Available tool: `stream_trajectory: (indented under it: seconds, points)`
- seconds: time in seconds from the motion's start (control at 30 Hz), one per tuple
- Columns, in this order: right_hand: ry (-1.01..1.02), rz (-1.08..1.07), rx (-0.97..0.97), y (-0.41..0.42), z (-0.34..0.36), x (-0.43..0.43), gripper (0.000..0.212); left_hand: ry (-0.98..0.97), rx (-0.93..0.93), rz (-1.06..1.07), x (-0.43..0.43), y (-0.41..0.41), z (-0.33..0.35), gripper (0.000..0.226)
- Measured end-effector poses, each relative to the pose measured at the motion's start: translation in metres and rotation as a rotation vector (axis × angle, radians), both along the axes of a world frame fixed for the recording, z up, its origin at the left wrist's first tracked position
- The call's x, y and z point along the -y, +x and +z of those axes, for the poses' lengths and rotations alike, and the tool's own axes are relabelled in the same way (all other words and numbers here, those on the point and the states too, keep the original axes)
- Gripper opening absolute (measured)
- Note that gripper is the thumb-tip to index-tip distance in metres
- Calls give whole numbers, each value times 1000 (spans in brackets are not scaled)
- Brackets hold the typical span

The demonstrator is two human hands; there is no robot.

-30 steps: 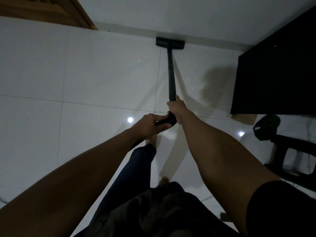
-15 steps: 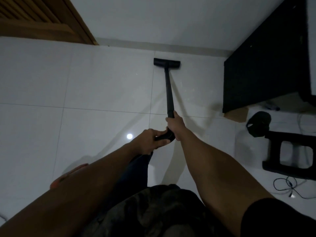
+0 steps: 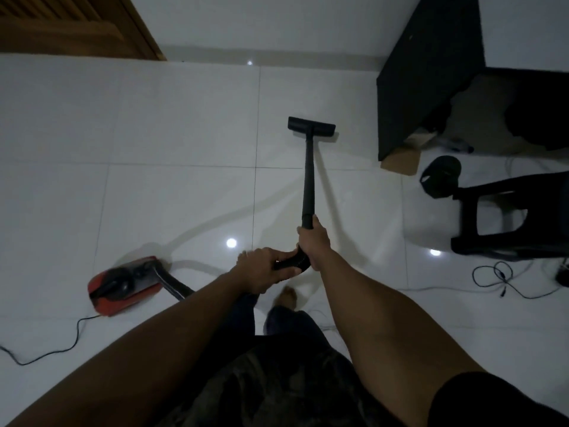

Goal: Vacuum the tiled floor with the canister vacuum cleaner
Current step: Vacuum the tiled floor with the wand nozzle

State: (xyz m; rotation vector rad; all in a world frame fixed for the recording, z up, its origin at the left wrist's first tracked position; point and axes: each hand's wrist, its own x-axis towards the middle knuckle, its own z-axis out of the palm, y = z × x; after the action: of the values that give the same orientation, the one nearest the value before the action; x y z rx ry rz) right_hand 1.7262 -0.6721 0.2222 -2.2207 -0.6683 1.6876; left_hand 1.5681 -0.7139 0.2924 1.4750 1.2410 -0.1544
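A black vacuum wand (image 3: pixel 308 180) runs from my hands out to its flat floor head (image 3: pixel 311 126), which rests on the white tiled floor (image 3: pixel 172 124). My right hand (image 3: pixel 314 245) grips the wand's lower end, above the curved handle. My left hand (image 3: pixel 264 272) holds the curved handle just behind it. The red and black canister (image 3: pixel 123 285) sits on the floor to my left, its black hose (image 3: pixel 175 285) leading up under my left arm.
A power cord (image 3: pixel 61 343) trails from the canister at lower left. A black cabinet (image 3: pixel 431 72) stands at upper right, with a black plastic stool (image 3: pixel 517 220), a dark round object (image 3: pixel 441 177) and loose cables (image 3: pixel 505 278) below it. A wooden door (image 3: pixel 77 26) is at upper left.
The floor head has been pulled back from the wall toward me. The view has widened, and the red canister and its cord now show at left.
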Motion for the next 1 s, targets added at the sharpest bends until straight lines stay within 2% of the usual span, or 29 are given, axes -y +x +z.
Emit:
stream_trajectory:
  seconds: [0.07,0.13,0.43,0.7,0.87,1.0]
  points:
    - [0,-9,2,-1,2,30,66,-20,37,31,25,0,2,46]
    - [-2,-21,17,-2,3,52,66,-17,52,33,41,0,10,38]
    - [-21,-105,19,-23,-7,165,66,-43,95,-61,137,-21,15,43]
    - [-16,-181,55,-74,-6,284,61,-14,167,-146,246,-78,14,40]
    - [-18,-265,-9,-113,5,359,56,-7,177,-173,315,-117,27,40]
    - [-66,-319,-28,-139,2,402,63,-45,169,-167,351,-139,36,33]
